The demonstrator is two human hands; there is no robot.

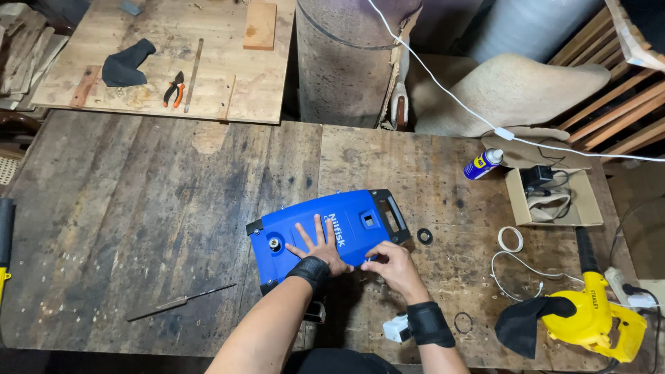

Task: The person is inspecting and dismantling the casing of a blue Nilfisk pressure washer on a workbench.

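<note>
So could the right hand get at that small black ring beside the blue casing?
Probably yes. The right hand rests at the blue casing edge, and the black ring lies close by on bare table, nothing between.

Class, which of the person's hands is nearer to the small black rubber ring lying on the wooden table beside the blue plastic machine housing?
Right. The right hand is just below-left of the ring; the left hand lies flat on the housing, farther left.

Head camera looks steeply down, near the workbench [138, 208].

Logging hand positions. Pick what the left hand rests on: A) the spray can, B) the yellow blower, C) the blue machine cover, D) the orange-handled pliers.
C: the left hand lies flat, fingers spread, on the blue machine cover, while the right hand touches its near edge.
</note>
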